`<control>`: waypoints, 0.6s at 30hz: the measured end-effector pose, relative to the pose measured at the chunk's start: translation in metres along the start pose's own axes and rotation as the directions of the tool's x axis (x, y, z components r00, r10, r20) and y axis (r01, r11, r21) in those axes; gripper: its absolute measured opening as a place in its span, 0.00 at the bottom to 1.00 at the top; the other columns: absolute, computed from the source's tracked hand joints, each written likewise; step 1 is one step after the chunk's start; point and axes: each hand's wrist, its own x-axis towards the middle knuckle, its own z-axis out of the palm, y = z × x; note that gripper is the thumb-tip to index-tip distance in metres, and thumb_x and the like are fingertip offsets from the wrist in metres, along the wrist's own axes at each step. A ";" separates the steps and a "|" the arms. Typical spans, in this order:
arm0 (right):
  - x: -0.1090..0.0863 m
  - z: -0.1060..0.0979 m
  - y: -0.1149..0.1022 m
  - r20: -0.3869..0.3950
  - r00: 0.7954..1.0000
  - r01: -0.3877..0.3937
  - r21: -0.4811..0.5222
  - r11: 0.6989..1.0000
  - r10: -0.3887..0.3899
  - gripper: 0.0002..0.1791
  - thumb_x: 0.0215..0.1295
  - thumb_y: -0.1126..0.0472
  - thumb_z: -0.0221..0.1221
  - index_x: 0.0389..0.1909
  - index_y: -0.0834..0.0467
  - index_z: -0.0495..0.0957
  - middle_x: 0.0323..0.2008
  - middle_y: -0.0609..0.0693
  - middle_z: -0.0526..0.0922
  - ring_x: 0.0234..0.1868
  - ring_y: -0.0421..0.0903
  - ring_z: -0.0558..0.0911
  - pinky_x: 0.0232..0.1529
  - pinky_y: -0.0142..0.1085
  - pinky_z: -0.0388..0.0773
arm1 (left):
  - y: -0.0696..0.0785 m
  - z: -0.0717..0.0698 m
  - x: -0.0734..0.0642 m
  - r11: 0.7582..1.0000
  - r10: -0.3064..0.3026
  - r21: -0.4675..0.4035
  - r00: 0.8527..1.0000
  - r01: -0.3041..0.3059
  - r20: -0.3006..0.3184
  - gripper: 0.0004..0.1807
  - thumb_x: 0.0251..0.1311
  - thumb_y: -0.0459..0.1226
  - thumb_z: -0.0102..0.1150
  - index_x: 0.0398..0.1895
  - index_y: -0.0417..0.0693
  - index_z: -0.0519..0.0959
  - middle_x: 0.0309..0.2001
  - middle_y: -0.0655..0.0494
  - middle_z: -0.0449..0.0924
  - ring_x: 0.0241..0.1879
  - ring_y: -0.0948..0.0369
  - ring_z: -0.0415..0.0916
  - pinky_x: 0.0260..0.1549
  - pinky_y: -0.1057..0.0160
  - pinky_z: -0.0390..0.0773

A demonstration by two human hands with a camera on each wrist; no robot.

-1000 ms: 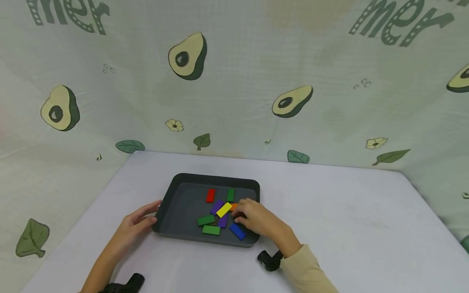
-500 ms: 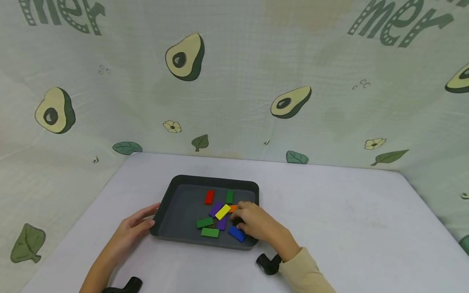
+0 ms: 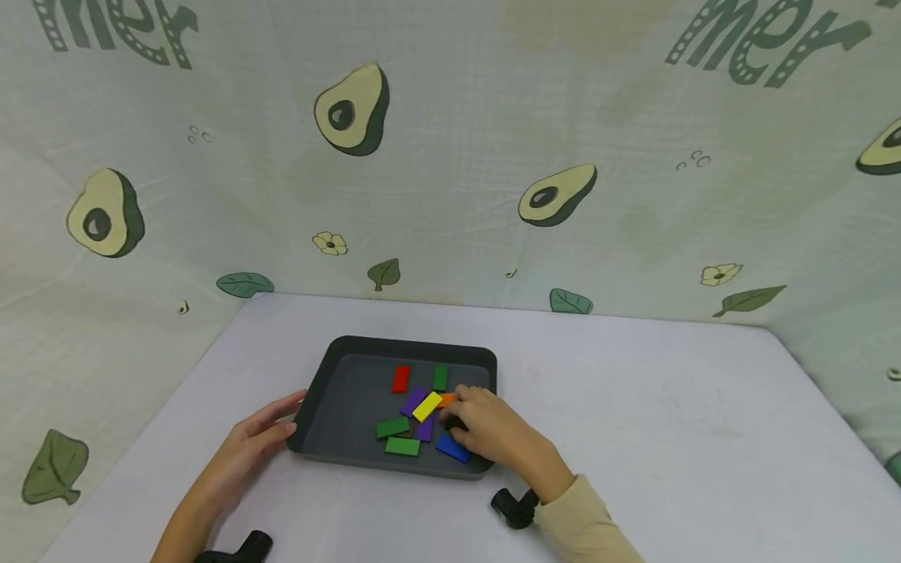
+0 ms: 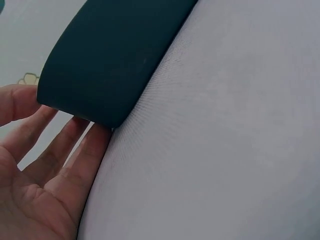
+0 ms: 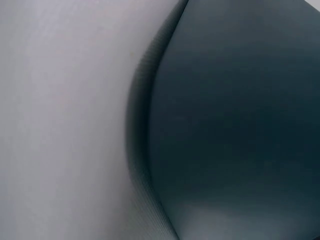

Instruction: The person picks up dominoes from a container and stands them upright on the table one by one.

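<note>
Grip, right hand (image 3: pixel 493 426): fingers bent down into the right side of the tray (image 3: pixel 345 422); a black patch (image 3: pixel 455 423) shows between thumb and fingers, and I cannot tell whether it is a held piece or shadow.
Grip, left hand (image 3: pixel 252 439): fingers extended, touching the tray's left wall; no block held.
Tray: flat on the white table (image 3: pixel 633 430), lower centre of the frame.
Blocks, upper tray: red block (image 3: pixel 400 379) and upper green block (image 3: pixel 439 378), lying apart.
Blocks, mid tray: yellow block (image 3: pixel 427 407) set askew, apparently over the upper purple block (image 3: pixel 413 402); orange block (image 3: pixel 446 399) just to its right, partly hidden by the fingers; lower purple block (image 3: pixel 425 431) below.
Blocks, lower tray: middle green block (image 3: pixel 390 428) above lower green block (image 3: pixel 403 446), a brown sliver (image 3: pixel 406 433) showing beside them; blue block (image 3: pixel 453 447) at lower right, close under the right hand.
Done: every block I can see is inside the tray.
Left: angles are mixed, with no row or colour grouping; I judge the handling early, most of it outstanding.
</note>
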 end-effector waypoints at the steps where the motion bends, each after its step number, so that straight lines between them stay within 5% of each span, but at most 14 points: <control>1: 0.000 0.000 0.000 -0.006 1.000 0.002 0.009 1.000 -0.002 0.11 0.59 0.59 0.61 0.43 0.56 0.82 0.35 0.46 0.75 0.37 0.41 0.74 0.41 0.33 0.74 | -0.001 0.000 0.000 1.000 -0.003 -0.009 1.000 0.003 0.000 0.28 0.66 0.38 0.49 0.68 0.45 0.60 0.56 0.73 0.69 0.53 0.77 0.70 0.45 0.75 0.72; 6: 0.000 -0.001 0.001 -0.037 0.999 -0.009 0.119 0.993 0.014 0.14 0.61 0.60 0.60 0.47 0.59 0.79 0.37 0.47 0.74 0.32 0.37 0.69 0.35 0.26 0.71 | -0.003 -0.001 0.001 0.999 -0.005 -0.050 1.000 0.006 0.008 0.28 0.66 0.37 0.49 0.68 0.44 0.60 0.56 0.76 0.69 0.53 0.78 0.69 0.45 0.75 0.71; 18: -0.002 -0.016 0.005 -0.120 0.991 -0.013 0.297 0.955 0.051 0.16 0.59 0.65 0.61 0.49 0.62 0.77 0.40 0.50 0.74 0.35 0.43 0.75 0.36 0.27 0.75 | -0.004 -0.003 0.002 0.996 -0.011 -0.085 0.999 0.014 0.040 0.28 0.66 0.37 0.48 0.69 0.44 0.59 0.56 0.75 0.69 0.53 0.79 0.69 0.45 0.76 0.70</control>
